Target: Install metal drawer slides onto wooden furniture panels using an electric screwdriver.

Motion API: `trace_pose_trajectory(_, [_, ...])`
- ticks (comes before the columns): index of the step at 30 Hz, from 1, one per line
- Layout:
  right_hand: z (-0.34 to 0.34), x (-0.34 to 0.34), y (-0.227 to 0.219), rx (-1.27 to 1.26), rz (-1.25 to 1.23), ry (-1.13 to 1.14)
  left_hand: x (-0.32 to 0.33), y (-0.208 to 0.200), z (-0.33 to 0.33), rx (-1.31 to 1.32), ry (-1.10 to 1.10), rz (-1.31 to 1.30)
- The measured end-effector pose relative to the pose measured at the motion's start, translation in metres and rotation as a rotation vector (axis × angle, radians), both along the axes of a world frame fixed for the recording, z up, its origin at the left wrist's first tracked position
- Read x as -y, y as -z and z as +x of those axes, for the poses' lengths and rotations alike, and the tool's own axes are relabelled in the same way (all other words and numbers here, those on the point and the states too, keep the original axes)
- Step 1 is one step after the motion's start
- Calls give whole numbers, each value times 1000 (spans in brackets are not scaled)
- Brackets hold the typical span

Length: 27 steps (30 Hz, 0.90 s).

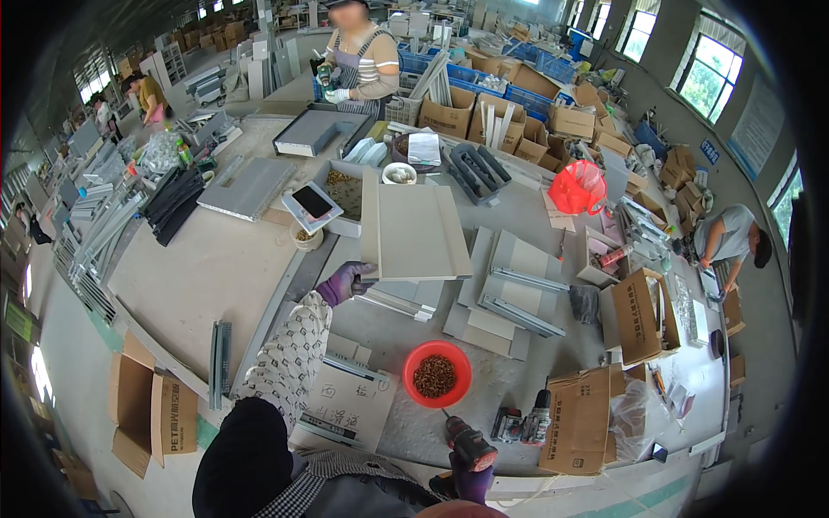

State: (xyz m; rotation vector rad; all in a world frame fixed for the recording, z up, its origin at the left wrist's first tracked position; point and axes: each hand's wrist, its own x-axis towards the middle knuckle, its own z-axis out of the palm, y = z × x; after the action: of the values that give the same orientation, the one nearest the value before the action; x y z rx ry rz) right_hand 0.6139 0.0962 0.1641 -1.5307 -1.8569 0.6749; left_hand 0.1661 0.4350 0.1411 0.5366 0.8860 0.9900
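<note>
- Grey panel (419, 233) is being held above the worktable (203, 259), in front of the person; the left hand (345, 283), in purple glove, is gripping its lower left corner, the fingers closed on the edge.
- Worktable is carrying many things, and they are crowding the space around the panel.
- Stacked panels (525, 255) with metal rails are lying just to the right of the held one.
- Cardboard box (580, 421) is standing at the near right edge; dark printing is showing on its side.
- Pale board (350, 401) is lying close to the person, showing dark handwriting.
- Grey box (345, 226) beyond the left hand is holding small brass-coloured pieces; the panel is partly covering it.
- Red bowl (464, 374) is holding many brass-coloured screws (434, 376).
- Drill (471, 445) is pointing its bit toward the bowl; I cannot tell if they are touching. The right hand (471, 479) is clamping around its handle.
- Second drill (535, 420) is lying beside the cardboard box.
- Phone (313, 200) is resting near the grey box.
</note>
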Motion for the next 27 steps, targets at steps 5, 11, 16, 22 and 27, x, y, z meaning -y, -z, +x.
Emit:
trace_pose_trajectory(5, [-34, -21, -36, -38, 100, -61, -33, 26, 4, -464, -108, -120])
trace_pose_trajectory(11, [-49, -11, -37, 35, 168, -153, 5, 91, -27, -1049, -481, 57])
trace_pose_trajectory(16, [-80, 12, -76, 7, 146, -165, 150, 53, -1, 53, -289, -80])
trace_pose_trajectory(22, [-125, 36, -88, -25, 137, -288, 322, -31, 4, 301, -343, 53])
trace_pose_trajectory(27, [-153, 64, -65, -66, -122, -221, 381, -36, -11, 483, -341, 30])
